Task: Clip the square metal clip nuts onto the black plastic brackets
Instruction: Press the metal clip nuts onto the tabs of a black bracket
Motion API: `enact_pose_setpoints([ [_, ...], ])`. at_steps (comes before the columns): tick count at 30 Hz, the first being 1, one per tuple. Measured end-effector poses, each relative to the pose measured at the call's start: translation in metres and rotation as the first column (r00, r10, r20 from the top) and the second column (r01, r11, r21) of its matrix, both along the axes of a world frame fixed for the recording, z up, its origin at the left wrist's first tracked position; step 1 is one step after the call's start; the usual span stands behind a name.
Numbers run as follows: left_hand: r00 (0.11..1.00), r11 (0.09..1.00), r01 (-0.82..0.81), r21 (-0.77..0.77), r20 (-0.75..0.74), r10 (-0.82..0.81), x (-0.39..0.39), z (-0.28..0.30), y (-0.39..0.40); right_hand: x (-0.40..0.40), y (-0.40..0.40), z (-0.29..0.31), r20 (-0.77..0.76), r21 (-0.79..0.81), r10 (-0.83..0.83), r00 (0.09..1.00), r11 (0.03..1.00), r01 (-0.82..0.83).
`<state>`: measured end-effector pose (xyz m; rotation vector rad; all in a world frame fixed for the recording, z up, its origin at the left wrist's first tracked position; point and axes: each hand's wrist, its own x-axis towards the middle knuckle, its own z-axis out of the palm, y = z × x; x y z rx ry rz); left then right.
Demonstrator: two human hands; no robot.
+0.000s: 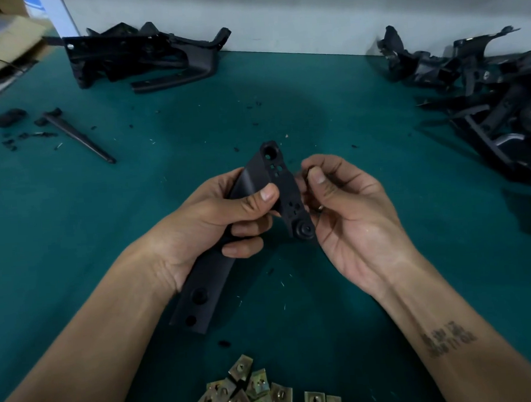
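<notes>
A long black plastic bracket (283, 184) is held above the green table at the centre of the head view. My left hand (227, 209) grips its middle, thumb on the front face and fingers curled under. My right hand (342, 202) is at the bracket's right edge, its thumb and curled fingers pinching there; a small metal glint shows between the fingers, but I cannot tell whether it is a clip nut. A heap of several square brass-coloured clip nuts (260, 393) lies on the table near the front edge, below both forearms.
A pile of black brackets (143, 57) lies at the back left by the wall, a larger pile (494, 93) on the right. A black rod (80, 137) and plastic scraps lie at the left. A cardboard box (2, 43) stands in the far left corner.
</notes>
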<state>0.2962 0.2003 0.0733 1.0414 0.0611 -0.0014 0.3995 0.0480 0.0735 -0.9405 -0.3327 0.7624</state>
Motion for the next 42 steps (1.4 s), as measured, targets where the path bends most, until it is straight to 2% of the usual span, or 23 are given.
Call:
enact_pose_setpoints([
  [7,1.000,0.999,-0.020,-0.026,-0.005,0.020,0.000,0.000,0.002,0.000,-0.002,-0.001,0.024,-0.013,0.056,0.998,0.998,-0.056],
  [14,0.999,0.999,-0.049,-0.006,-0.004,0.049,0.000,0.000,0.002,0.003,-0.005,0.002,0.000,0.048,-0.023,1.000,0.999,0.023],
  [20,0.996,0.996,-0.085,0.016,-0.006,0.085,0.001,-0.001,0.003,0.001,-0.004,0.000,0.050,-0.006,0.031,0.998,1.000,-0.030],
  [26,0.991,0.990,-0.133,0.035,0.016,0.133,0.001,-0.001,0.003,0.000,-0.001,0.000,0.041,-0.029,-0.066,0.997,0.997,0.067],
  [35,0.973,0.957,-0.229,0.176,0.046,0.225,0.000,-0.001,0.000,-0.005,-0.002,0.003,0.013,-0.019,-0.015,1.000,1.000,0.015],
  [42,0.970,0.945,-0.242,0.222,0.048,0.237,-0.001,-0.001,0.001,-0.008,0.000,0.003,0.098,0.026,-0.066,0.993,0.998,0.063],
])
